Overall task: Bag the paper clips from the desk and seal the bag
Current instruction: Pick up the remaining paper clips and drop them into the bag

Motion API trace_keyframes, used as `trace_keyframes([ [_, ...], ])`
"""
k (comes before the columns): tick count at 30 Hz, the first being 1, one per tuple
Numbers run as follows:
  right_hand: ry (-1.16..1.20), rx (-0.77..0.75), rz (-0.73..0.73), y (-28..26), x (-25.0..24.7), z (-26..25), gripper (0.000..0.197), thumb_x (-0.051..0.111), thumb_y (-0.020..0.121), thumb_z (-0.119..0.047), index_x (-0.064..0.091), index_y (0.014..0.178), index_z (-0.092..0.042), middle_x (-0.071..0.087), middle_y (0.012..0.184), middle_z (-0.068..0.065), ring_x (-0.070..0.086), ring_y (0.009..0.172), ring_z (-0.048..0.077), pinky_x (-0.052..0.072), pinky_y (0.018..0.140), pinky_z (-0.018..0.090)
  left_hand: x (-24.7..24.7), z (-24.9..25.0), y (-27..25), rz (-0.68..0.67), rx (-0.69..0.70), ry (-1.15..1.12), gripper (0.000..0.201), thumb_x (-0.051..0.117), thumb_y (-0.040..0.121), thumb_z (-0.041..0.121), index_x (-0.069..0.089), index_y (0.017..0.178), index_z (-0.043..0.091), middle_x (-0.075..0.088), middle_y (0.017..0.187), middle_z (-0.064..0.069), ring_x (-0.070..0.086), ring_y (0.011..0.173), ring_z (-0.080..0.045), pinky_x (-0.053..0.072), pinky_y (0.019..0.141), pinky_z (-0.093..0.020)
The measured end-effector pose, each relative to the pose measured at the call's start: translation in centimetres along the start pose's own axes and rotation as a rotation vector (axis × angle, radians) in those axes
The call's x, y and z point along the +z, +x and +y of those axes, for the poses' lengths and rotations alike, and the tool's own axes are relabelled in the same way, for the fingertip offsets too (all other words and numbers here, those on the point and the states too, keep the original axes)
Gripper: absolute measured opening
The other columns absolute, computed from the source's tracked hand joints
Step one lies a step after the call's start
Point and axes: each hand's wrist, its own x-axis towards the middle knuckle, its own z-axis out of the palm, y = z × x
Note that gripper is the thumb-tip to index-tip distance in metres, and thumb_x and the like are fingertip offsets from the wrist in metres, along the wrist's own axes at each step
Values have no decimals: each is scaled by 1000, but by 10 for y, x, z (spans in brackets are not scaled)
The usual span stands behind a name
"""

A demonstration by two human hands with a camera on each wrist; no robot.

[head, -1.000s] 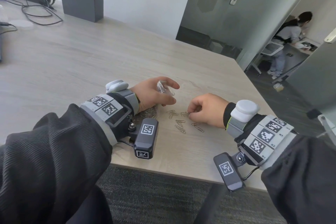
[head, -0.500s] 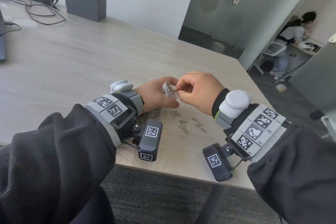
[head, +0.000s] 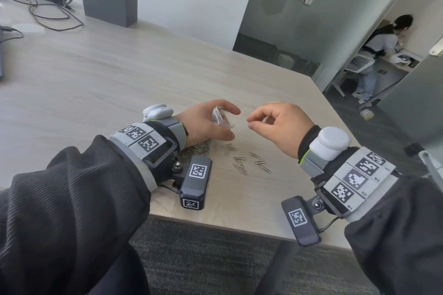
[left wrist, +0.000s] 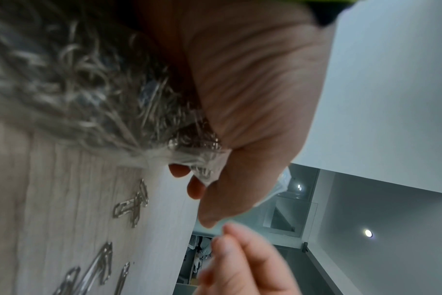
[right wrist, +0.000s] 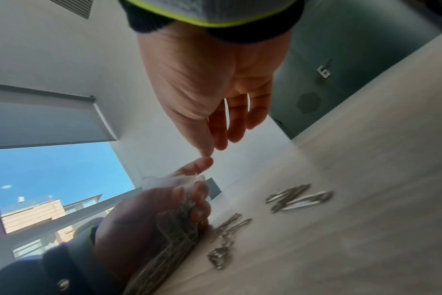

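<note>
My left hand [head: 233, 123] grips a small clear plastic bag [head: 219, 117] near its mouth, thumb above and fingers below. The bag's lower part, full of paper clips [left wrist: 101, 95], rests on the desk under that wrist. My right hand [head: 249, 122] hovers a little to the right of the bag, apart from it, with thumb and forefinger close together and nothing visible between them. In the right wrist view its fingers [right wrist: 236, 127] hang relaxed above the bag's mouth [right wrist: 169, 181]. Several loose paper clips [head: 242, 163] lie on the desk [head: 119, 79] below both hands.
The desk's front edge [head: 239, 225] runs just below my wrists and its right corner is close to my right arm. A grey organiser box [head: 109, 5] and cables [head: 48, 12] sit at the far left. A person [head: 378, 55] stands beyond the open doorway.
My right hand rose from the clips on the desk to the bag's mouth, then drew back to the right with nothing seen in its fingers. The left hand kept holding the bag.
</note>
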Motion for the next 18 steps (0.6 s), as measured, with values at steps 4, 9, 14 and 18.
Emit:
trace_keyframes([
  [4, -60, 148, -251, -13, -7, 19, 21, 79, 76, -40, 73, 94, -30, 66, 77, -16, 56, 58, -7, 41, 65, 18, 0, -3, 3, -3, -5, -13, 53, 83, 60, 43, 68, 110, 51, 68, 95, 7, 67, 91, -17, 53, 94, -41],
  [9, -143, 110, -501, -23, -7, 26, 43, 83, 70, -39, 69, 111, -36, 60, 105, -15, 60, 86, 1, 47, 84, 20, 0, -3, 2, 6, -8, -7, 51, 81, 59, 47, 67, 108, 53, 66, 100, 6, 66, 92, -16, 52, 95, -40],
  [14, -163, 44, -505, -23, -4, 24, 27, 78, 77, -27, 73, 103, -33, 63, 100, -10, 60, 88, 7, 48, 86, 23, 0, -4, 2, 8, -5, -11, 52, 81, 56, 49, 68, 107, 54, 67, 100, 5, 66, 90, -15, 53, 91, -36],
  [18, -142, 104, -448, -22, 0, 26, 14, 77, 77, -24, 74, 86, -33, 71, 89, -12, 64, 85, 5, 51, 84, 25, -1, -4, 2, 10, -7, -4, 48, 81, 59, 47, 68, 105, 54, 68, 100, 3, 67, 91, -17, 52, 90, -36],
])
